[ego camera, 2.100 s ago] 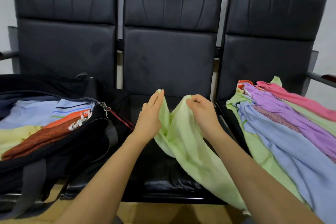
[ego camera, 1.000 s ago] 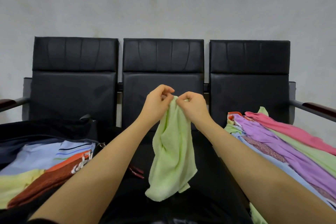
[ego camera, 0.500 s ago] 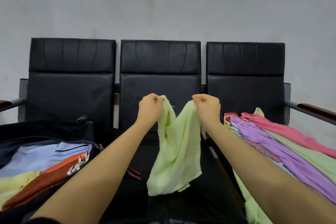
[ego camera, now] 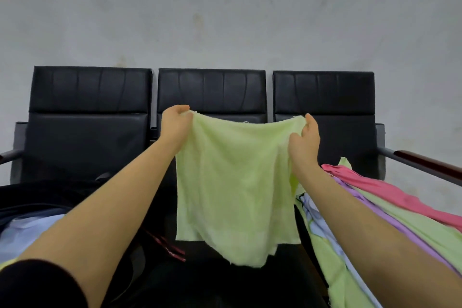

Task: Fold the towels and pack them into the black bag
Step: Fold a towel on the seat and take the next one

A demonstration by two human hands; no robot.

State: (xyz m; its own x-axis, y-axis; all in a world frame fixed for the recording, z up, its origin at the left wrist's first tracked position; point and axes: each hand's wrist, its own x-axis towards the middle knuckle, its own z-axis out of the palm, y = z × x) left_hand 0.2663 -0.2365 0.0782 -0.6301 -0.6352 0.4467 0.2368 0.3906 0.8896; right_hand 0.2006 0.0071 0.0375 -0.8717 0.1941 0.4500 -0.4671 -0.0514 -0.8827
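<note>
Green towel (ego camera: 235,182): spread flat in the air before the middle seat (ego camera: 212,92). Left hand (ego camera: 175,124) and right hand (ego camera: 306,141), well apart, each pinch a top corner. Black bag (ego camera: 45,195): near left.

You get soft, even light with faint shadows, no glare, mild wide-angle bending at the edges, slight softness overall

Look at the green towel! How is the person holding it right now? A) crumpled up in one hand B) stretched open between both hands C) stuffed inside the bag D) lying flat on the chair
B: the left hand and the right hand each pinch a top corner of the green towel, which hangs spread open in front of the middle chair.
</note>
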